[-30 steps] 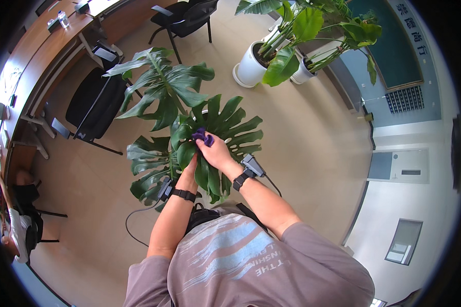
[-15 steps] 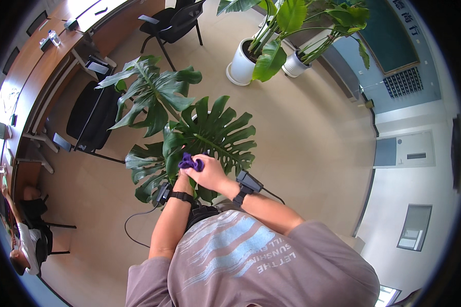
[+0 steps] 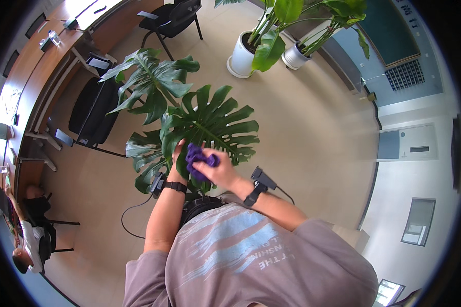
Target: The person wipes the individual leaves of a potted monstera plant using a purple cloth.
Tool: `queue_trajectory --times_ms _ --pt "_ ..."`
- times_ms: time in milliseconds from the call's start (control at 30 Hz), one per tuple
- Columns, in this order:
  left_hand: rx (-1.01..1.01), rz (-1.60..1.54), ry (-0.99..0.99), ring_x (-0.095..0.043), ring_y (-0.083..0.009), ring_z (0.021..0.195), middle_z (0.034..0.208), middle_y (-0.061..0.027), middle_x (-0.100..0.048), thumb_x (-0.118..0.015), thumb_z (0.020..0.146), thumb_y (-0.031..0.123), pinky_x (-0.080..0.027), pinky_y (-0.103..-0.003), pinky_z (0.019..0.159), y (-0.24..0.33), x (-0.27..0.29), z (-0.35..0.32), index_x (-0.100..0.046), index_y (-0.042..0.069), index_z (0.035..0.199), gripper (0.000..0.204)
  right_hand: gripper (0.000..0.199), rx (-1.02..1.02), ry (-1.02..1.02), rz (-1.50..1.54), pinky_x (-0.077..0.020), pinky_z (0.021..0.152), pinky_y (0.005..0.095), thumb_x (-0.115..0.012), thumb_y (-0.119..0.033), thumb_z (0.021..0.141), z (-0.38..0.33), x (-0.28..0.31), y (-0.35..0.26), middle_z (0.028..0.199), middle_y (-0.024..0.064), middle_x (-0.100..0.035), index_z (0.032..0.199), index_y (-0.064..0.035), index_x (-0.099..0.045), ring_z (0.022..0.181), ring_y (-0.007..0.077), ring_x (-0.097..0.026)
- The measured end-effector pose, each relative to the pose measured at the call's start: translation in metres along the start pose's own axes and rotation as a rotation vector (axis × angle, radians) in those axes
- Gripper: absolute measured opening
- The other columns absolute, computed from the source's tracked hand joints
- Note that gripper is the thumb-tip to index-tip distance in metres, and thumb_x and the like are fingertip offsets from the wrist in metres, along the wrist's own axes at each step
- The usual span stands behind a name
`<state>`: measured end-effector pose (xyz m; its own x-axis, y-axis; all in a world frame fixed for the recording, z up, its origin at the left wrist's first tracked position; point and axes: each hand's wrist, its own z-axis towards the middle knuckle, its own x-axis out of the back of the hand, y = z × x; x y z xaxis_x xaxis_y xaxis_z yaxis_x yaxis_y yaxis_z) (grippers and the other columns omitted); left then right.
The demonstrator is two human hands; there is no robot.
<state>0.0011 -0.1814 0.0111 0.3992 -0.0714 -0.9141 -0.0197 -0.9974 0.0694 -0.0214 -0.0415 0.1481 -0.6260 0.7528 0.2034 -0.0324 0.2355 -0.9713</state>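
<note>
My right hand [image 3: 222,168] is closed around a bunched purple cloth [image 3: 198,159], which lies against a dark green monstera leaf. To its left, my left hand [image 3: 176,162] reaches up at the edge of this leaf, partly behind it. The leaf hides most of its fingers, so their grip is unclear. The large split monstera leaf [image 3: 215,125] spreads just beyond both hands. Another monstera leaf [image 3: 147,82] stands farther off to the left, and a paler one [image 3: 144,156] hangs left of my left wrist. Both wrists wear black straps with small devices and cables.
Black chairs [image 3: 89,115] stand on the left beside a long wooden desk [image 3: 36,77]. A seated person [image 3: 32,245] is at the lower left. Two potted plants in white pots [image 3: 241,57] stand at the far side. A white wall with a door [image 3: 417,146] is on the right.
The purple cloth and my right hand have moved slightly right, away from my left wrist. My left hand has shifted up behind the leaf edge. The hands, formerly together, are now apart.
</note>
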Motion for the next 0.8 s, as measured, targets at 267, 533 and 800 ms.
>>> queue_trajectory --times_ms 267,533,800 --pt "-0.540 1.701 -0.303 -0.040 -0.0242 0.134 0.144 -0.0093 -0.045 -0.054 0.095 0.028 -0.029 -0.038 0.114 -0.005 0.001 -0.020 -0.037 0.009 0.145 0.056 0.020 0.011 0.214 0.246 -0.0499 0.079 0.0257 -0.064 -0.012 0.091 0.066 0.041 0.015 0.092 0.0019 -0.069 0.107 0.0000 -0.067 0.083 0.0084 -0.062" --pt "0.020 0.211 0.009 -0.054 -0.0173 0.120 0.133 -0.0039 -0.055 -0.051 0.098 0.039 -0.041 -0.032 0.105 -0.011 -0.032 -0.047 -0.049 0.011 0.135 0.047 0.025 0.016 0.030 -0.109 -0.0493 0.081 0.0280 -0.068 -0.012 0.086 0.058 0.011 0.041 0.096 0.0096 -0.068 0.106 0.0015 -0.064 0.088 0.0115 -0.061" --pt "-0.102 0.102 -0.084 -0.058 -0.0225 0.112 0.123 -0.0083 -0.059 -0.042 0.099 0.045 -0.047 -0.037 0.099 -0.017 0.022 -0.036 -0.051 0.012 0.132 0.047 0.027 0.391 0.029 -0.381 -0.0486 0.093 0.0416 -0.072 -0.015 0.076 0.024 -0.025 0.032 0.108 0.0170 -0.066 0.099 -0.0018 -0.069 0.106 0.0355 -0.061"
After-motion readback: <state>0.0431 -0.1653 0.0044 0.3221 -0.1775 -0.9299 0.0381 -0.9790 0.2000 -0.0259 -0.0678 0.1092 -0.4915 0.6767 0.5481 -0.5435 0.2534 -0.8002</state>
